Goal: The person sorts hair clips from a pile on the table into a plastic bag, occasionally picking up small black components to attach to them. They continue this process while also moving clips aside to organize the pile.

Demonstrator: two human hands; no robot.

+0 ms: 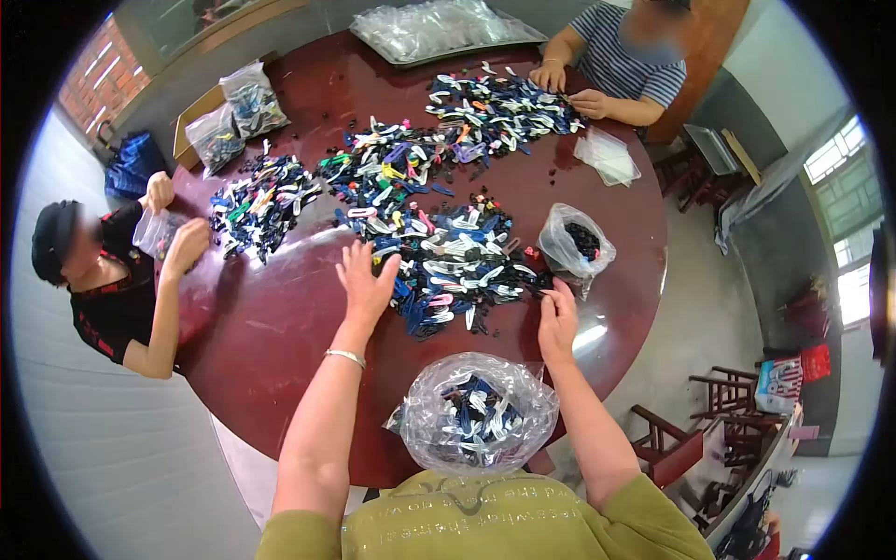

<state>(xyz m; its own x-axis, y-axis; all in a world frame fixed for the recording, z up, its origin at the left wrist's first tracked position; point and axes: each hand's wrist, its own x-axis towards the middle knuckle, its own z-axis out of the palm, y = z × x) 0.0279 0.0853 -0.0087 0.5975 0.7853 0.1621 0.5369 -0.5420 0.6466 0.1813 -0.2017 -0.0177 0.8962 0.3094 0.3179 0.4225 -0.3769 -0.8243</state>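
Along the left edge of the nearest pile of small hair clips [457, 266], my left hand [367, 285] is held with its fingers spread and nothing in it. My right hand [558, 322] is at the pile's right edge, fingertips pressed together at some dark clips; what they pinch is too small to make out. Just beyond that hand stands an open clear bag [577, 245] with small black pieces inside. Close to my body, an open plastic bag [474, 415] holds blue, white and black clips.
A co-worker [121, 280] at the left handles a small bag beside another clip pile [264, 205]. Another co-worker [625, 65] reaches into the far pile [504, 110]. Filled bags [252, 101], a tray of plastic bags [448, 28] and flat bags [609, 157] lie on the round table [280, 345].
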